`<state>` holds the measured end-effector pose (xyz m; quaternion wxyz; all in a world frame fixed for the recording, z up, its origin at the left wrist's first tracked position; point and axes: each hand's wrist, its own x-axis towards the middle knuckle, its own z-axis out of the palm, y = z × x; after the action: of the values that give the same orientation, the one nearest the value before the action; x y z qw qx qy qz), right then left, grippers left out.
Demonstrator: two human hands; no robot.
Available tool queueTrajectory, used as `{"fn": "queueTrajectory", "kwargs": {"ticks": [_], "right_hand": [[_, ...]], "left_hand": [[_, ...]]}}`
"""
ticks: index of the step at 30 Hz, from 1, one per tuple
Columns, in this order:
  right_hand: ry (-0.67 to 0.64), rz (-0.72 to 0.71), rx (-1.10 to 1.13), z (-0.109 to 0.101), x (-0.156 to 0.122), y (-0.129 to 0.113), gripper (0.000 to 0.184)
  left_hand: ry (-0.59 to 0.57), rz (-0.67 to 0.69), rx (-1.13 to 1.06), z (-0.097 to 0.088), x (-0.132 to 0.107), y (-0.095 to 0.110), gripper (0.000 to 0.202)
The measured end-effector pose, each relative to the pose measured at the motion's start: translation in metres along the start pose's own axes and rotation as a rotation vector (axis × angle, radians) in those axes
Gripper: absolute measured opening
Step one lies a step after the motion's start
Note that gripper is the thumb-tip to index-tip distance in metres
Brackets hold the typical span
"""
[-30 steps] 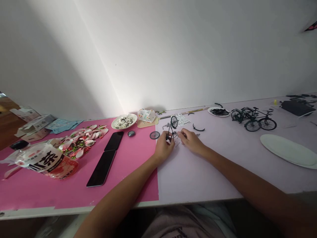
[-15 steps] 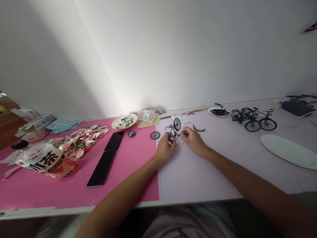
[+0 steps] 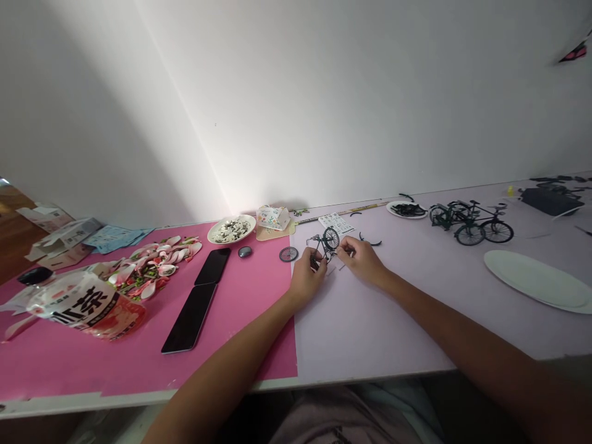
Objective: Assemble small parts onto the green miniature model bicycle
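A small model bicycle (image 3: 330,239), dark and with one wheel showing, is gripped in the closed fingers of my left hand (image 3: 308,277). My right hand (image 3: 359,258) pinches at the model's right side, by the wheel; whatever lies between its fingertips is too small to name. A loose spoked wheel (image 3: 288,254) lies flat to the left, on the pink covering. Behind my hands rests a printed sheet (image 3: 336,223). Thin black curved pieces (image 3: 371,240) are just beyond my right hand.
Finished-looking model bicycles (image 3: 472,223) stand at right, beside a plate of black parts (image 3: 407,209) and an oval white plate (image 3: 539,280). To the left are a bowl of small pieces (image 3: 231,230), a black folding phone (image 3: 197,302), pink-and-white pieces (image 3: 160,262) and a drink bottle (image 3: 87,305).
The model has turned slightly in my left hand, its wheel sitting a little lower. Both hands keep almost the same place, and the view has shifted slightly.
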<state>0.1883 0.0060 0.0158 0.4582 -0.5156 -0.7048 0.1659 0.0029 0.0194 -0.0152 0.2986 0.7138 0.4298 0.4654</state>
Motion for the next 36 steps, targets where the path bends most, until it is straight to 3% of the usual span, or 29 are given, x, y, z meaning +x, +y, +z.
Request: {"fn": "queueTrajectory", "kwargs": {"ticks": [3,8,12,16,20,24,30,36], "right_hand": [[0.032,-0.083,-0.004,-0.011,0.005,0.005,0.029],[0.253,-0.081,-0.021,-0.033,0.021,0.023,0.032],[0.291,0.062,-0.144,-0.046,0.031,0.041,0.042],[0.205,0.178,-0.206,-0.051,0.034,0.05,0.044],[0.118,0.143,-0.268,-0.042,0.031,0.054,0.032],[-0.034,0.057,-0.259,-0.019,0.023,0.057,0.02],[-0.169,-0.118,-0.282,0.013,0.007,0.044,0.027],[-0.243,-0.292,-0.254,0.023,0.002,0.033,0.038]], "left_hand": [[-0.004,-0.01,0.013,0.0,0.0,0.0,0.009],[-0.011,-0.053,0.004,-0.001,0.0,0.0,0.014],[-0.029,-0.063,-0.012,-0.001,0.0,0.0,0.023],[-0.035,-0.053,-0.012,-0.001,0.001,-0.001,0.023],[-0.017,-0.075,-0.019,0.0,0.002,0.0,0.022],[0.018,-0.113,-0.053,-0.001,0.004,0.0,0.021],[0.179,-0.183,-0.156,-0.001,0.014,-0.015,0.026],[0.258,-0.225,-0.233,-0.002,0.019,-0.024,0.049]]}}
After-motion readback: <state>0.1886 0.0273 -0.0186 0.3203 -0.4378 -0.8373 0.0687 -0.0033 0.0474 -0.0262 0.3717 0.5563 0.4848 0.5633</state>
